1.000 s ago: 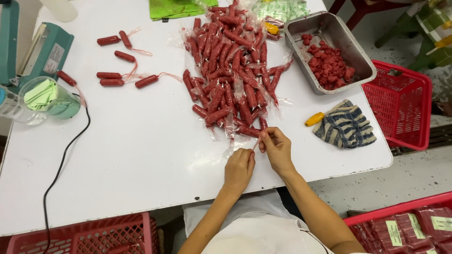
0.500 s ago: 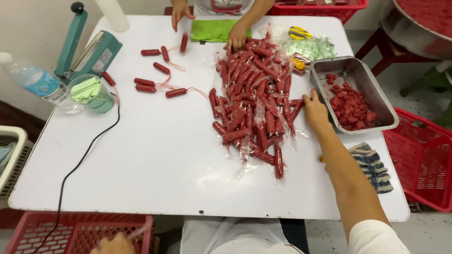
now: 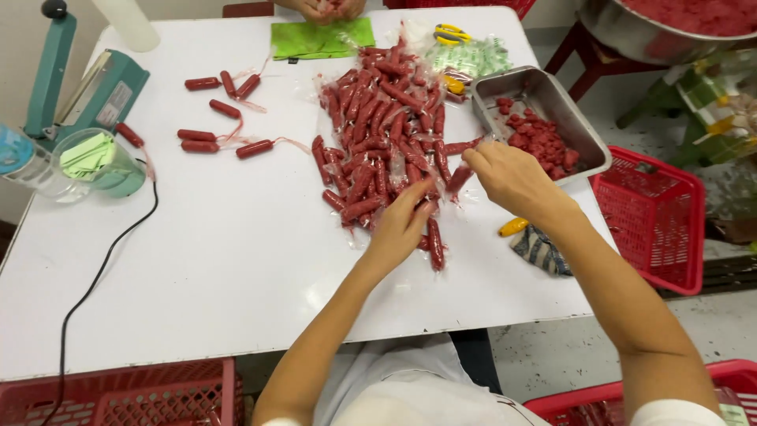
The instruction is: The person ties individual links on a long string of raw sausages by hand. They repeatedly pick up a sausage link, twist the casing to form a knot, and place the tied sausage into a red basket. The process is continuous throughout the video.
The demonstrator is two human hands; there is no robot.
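Observation:
A heap of red sausages in clear plastic wrap (image 3: 386,134) lies on the white table (image 3: 221,268). My left hand (image 3: 400,227) reaches into the heap's near edge, thumb and fingers pinched on one wrapped sausage (image 3: 423,197). My right hand (image 3: 514,177) is at the heap's right edge, fingertips closed on another wrapped sausage (image 3: 459,178). Just beyond the right hand stands a metal tray (image 3: 581,120) holding red meat pieces (image 3: 540,138).
Several loose sausages (image 3: 225,146) lie to the left, near a teal heat sealer (image 3: 95,91), a plastic cup (image 3: 98,162) and a black cable (image 3: 102,268). Another person's hands (image 3: 323,8) work above a green cloth (image 3: 319,39). A striped cloth (image 3: 540,248) and red basket (image 3: 650,213) lie right.
My left hand, at the lower left edge half a second ago, has come up to the heap's near edge. My right hand has stayed by the heap's right side.

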